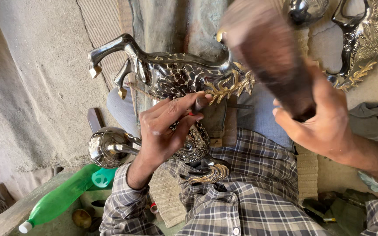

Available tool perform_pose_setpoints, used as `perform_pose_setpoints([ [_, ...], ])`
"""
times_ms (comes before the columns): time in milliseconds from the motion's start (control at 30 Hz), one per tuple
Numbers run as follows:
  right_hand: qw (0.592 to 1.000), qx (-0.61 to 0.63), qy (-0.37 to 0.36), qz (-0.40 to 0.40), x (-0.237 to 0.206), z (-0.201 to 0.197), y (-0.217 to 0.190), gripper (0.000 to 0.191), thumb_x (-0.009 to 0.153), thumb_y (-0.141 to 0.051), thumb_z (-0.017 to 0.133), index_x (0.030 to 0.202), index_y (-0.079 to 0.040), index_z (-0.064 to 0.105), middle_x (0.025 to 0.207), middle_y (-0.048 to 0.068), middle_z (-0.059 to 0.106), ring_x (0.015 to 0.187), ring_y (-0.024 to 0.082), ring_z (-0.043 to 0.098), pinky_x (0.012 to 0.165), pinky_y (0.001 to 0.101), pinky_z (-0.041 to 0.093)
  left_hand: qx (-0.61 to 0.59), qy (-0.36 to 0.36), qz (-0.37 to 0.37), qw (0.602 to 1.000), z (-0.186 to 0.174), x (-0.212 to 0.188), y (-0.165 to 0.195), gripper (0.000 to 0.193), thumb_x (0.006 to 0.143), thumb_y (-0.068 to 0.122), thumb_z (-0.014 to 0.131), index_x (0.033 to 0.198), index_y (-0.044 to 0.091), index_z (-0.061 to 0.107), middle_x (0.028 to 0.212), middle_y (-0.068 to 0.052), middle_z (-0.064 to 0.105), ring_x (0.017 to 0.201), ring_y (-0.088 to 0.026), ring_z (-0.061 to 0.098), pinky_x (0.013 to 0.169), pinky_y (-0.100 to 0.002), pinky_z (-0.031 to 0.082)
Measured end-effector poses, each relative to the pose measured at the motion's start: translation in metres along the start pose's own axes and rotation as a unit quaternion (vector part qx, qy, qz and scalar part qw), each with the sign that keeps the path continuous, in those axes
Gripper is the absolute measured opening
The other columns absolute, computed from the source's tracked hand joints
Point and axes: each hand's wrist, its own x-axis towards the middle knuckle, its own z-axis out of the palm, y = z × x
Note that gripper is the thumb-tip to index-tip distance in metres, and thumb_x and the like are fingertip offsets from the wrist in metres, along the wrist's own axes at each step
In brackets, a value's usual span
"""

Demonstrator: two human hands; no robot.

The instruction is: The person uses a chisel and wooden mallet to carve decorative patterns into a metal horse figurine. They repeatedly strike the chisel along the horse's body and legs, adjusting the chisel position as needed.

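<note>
A silver metal figure (171,72) with engraved scale pattern, hoofed legs and golden leaf-shaped trim lies across my lap. My left hand (165,126) pinches a thin dark chisel (200,104) with its tip set against the golden trim. My right hand (322,116) grips a brown wooden mallet (267,48), blurred by motion, raised above the chisel. Under my left hand another engraved silver piece (195,146) with a gold tail shows partly.
A round silver part (108,148) lies left of my wrist. A green plastic bottle (62,199) lies at the lower left. More engraved silver and gold figures (366,39) rest at the upper right. Cloth and woven mats cover the floor.
</note>
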Motion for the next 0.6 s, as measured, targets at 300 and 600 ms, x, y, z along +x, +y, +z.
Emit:
perform_pose_setpoints([
  [300,0.993,-0.098,-0.056,-0.046,0.01,-0.001,0.003,0.072,0.085,0.001,0.073,0.149,-0.016,0.044,0.079,0.001,0.059,0.057,0.012,0.058,0.049,0.0262,0.055,0.013,-0.002,0.027,1.0,0.002,0.003,-0.004,0.04,0.091,0.005,0.082,0.128,0.009,0.068,0.111,-0.005,0.078,0.084,-0.017,0.076,0.073,-0.032,0.06],
  [600,0.984,-0.145,-0.07,-0.08,0.001,0.003,0.012,0.085,0.093,0.003,0.072,0.162,-0.025,0.032,0.087,0.003,0.062,0.065,0.014,0.059,0.054,0.0259,0.058,0.043,-0.02,0.021,0.999,0.004,-0.003,-0.01,0.037,0.088,0.006,0.081,0.124,0.005,0.072,0.104,-0.008,0.081,0.075,-0.014,0.071,0.061,-0.031,0.057],
])
